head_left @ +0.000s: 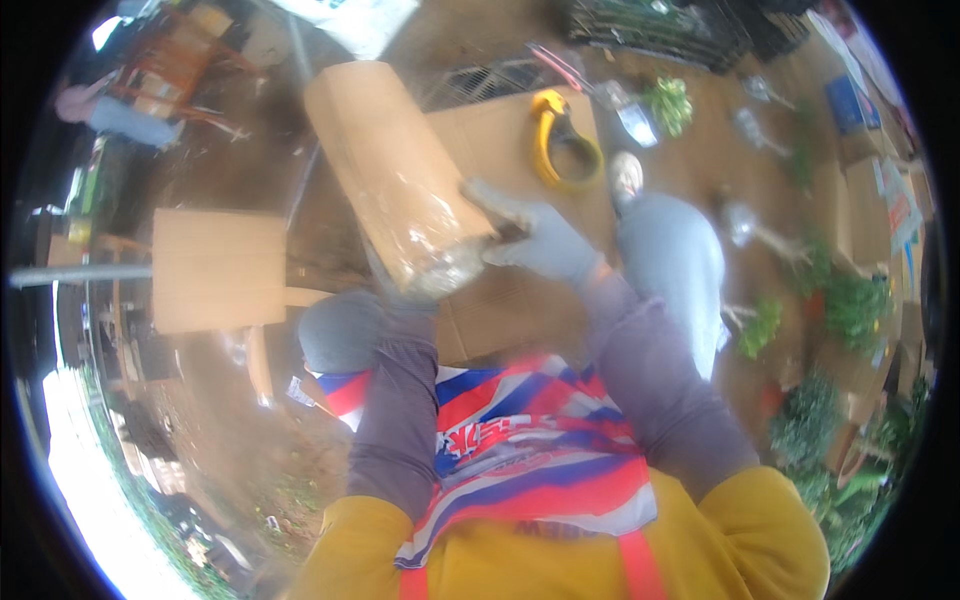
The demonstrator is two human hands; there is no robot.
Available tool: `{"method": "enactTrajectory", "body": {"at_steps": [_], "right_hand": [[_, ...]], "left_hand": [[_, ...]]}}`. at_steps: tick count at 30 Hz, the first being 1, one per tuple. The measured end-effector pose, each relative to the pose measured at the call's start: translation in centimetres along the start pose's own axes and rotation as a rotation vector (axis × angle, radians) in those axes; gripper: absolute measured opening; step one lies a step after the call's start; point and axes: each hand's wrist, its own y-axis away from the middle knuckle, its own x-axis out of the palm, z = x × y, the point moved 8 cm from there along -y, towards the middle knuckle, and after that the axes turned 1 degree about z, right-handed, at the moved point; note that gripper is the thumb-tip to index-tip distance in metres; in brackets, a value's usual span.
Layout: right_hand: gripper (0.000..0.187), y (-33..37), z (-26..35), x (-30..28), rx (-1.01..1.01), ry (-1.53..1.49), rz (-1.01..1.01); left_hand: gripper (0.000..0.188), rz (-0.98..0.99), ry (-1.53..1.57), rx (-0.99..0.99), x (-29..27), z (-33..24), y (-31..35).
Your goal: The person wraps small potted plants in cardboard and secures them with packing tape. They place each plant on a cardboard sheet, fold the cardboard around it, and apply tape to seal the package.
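Observation:
A long brown cardboard box (395, 165) is held up at a slant in front of me, its near end covered in shiny clear plastic or tape. My left hand (398, 290), in a grey glove, supports it from below at the near left; its fingers are mostly hidden behind the box. At the near right edge, my gloved right hand (550, 242) grips the box with thumb and fingers, somewhat blurred. Beyond that hand, a yellow tape dispenser (545, 140) rests on a flat cardboard sheet (490, 140). A red-handled tool (558, 66) lies past the sheet.
Potted greenery (858, 305) and cardboard boxes (865, 210) line the right side. Several small plants with plastic-wrapped roots lie on the floor, one a leafy plant (670, 105). Black crates (660, 30) stand at the back. To the left are a cardboard-topped stool (220, 270) and a wooden chair (175, 70).

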Motion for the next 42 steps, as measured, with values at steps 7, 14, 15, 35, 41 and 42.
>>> {"method": "enactTrajectory", "body": {"at_steps": [7,14,15,35,41,42], "right_hand": [[0.078,0.3,-0.5,-0.6,0.088,-0.248,0.025],[0.079,-0.4,-1.8,-0.5,0.266,-0.227,-0.137],[0.08,-0.7,-1.5,-0.5,0.252,-0.246,-0.171],[0.081,-1.8,0.1,-1.0,0.013,-0.284,-0.198],[0.089,-0.6,1.0,-2.6,-0.073,-0.142,-0.056],[0.089,-0.4,1.4,-2.9,-0.12,-0.157,-0.029]], "left_hand": [[0.064,0.167,-0.055,-0.009,0.6,0.2,1.0],[0.076,0.061,-0.254,-0.107,0.9,1.1,1.8],[0.078,0.058,-0.277,-0.112,1.3,1.3,1.8],[0.061,0.085,-0.768,-0.095,0.5,3.0,3.0],[0.056,0.07,-0.878,-0.029,2.0,2.5,3.7],[0.056,0.065,-0.885,-0.027,2.3,2.5,3.7]]}}
